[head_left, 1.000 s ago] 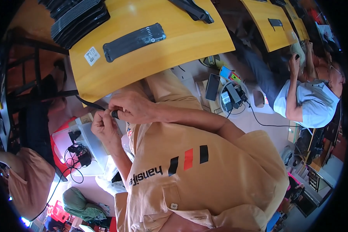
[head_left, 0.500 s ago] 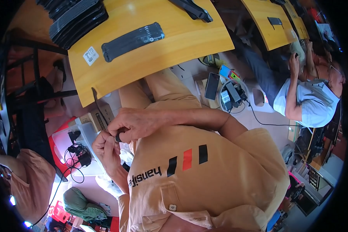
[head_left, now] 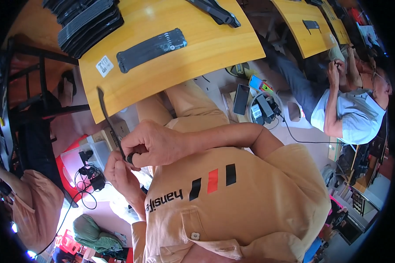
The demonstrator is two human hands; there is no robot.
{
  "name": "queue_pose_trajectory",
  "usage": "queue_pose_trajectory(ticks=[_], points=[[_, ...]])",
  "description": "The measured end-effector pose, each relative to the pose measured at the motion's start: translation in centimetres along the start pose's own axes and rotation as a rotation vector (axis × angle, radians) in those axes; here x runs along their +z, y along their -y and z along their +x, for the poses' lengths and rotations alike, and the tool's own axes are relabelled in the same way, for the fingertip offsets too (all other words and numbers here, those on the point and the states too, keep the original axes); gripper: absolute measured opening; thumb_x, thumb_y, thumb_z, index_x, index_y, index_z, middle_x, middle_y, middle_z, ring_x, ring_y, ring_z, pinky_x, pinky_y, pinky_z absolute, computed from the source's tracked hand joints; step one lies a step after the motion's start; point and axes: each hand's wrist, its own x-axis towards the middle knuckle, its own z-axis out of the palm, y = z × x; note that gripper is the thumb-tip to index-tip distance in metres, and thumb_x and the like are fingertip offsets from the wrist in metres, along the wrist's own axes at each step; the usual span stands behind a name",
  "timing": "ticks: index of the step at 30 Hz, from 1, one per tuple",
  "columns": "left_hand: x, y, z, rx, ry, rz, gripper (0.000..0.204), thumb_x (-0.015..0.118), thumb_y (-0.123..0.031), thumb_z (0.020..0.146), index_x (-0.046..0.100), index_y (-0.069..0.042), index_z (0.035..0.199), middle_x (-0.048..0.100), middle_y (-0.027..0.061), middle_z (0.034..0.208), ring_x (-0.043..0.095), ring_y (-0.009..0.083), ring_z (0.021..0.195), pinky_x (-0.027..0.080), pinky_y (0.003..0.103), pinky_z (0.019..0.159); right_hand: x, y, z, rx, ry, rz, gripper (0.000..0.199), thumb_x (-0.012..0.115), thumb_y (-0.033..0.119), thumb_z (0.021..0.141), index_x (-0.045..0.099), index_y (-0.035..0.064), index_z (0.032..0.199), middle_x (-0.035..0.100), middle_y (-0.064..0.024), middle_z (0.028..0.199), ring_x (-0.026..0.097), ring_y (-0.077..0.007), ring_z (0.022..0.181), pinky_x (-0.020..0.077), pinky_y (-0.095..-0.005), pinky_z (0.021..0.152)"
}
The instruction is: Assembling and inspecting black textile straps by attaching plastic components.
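Both my hands meet in front of my torso, close to the near left corner of the yellow table [head_left: 197,59]. A thin, slightly curved black strap [head_left: 107,115] runs up from between them, its free tip over the table edge. My right hand [head_left: 156,142] pinches the strap's lower end, where a black loop-like part shows at the fingers. The fingers of my left hand [head_left: 120,173] are closed on the same end from below. The fingers partly hide how that end is formed.
On the table lie a flat dark packet [head_left: 151,50], a white label [head_left: 104,66], a stack of dark packets [head_left: 90,28] and a black strap-like item [head_left: 217,13]. A bin [head_left: 267,111] holds adapters; a tub [head_left: 81,162] holds cables. A person [head_left: 349,107] sits at right.
The black strap now shows longer, its tip higher over the table edge. My right hand has shifted slightly, and the black loop-like part has turned at its fingers.
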Motion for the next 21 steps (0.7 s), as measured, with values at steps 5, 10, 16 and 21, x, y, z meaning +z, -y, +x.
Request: queue_pose_trajectory(ticks=[5,10,16,21], points=[[-0.8,-0.1,0.1,-0.033,0.091,0.279,0.029,0.047,-0.022,0.086,0.058,0.005,0.081,0.05,0.0003,0.061,0.041,0.004,0.05,0.03,0.018,0.044,0.0,-0.7,0.5,-0.057,0.006,-0.023,0.006,0.049,-0.001,0.072,0.055,-0.0013,0.07,0.056,-0.0028,0.059,0.052,-0.0058,0.055,0.0409,-0.021,0.048],[-1.0,0.2,0.5,-0.155,0.147,0.114,0.031,0.047,-0.026,0.09,0.058,0.002,0.088,0.051,0.0005,0.06,0.04,0.003,0.049,0.028,0.017,0.042,-1.3,-0.9,0.6,0.171,0.049,0.167,0.011,0.043,0.001,0.078,0.055,0.0,0.078,0.054,-0.002,0.064,0.049,-0.0044,0.056,0.0375,-0.0191,0.048],[-0.8,-0.2,1.9,-0.11,0.156,0.317,0.035,0.05,-0.024,0.089,0.046,-0.006,0.06,0.039,-0.0044,0.05,0.034,0.0021,0.045,0.023,0.019,0.041,-1.6,-1.1,0.7,0.174,0.001,0.015,0.013,0.042,-0.002,0.075,0.054,-0.0015,0.077,0.052,-0.0019,0.064,0.047,-0.0046,0.055,0.0378,-0.0191,0.048],[-0.9,-0.4,2.4,-0.344,0.223,0.178,0.037,0.05,-0.028,0.089,0.048,-0.006,0.06,0.042,-0.0027,0.05,0.033,0.0026,0.042,0.022,0.019,0.039,-1.9,-1.3,0.5,0.128,0.018,-0.035,0.014,0.041,-0.001,0.075,0.055,-0.0012,0.076,0.052,-0.0021,0.063,0.046,-0.0044,0.053,0.0372,-0.0189,0.047]])
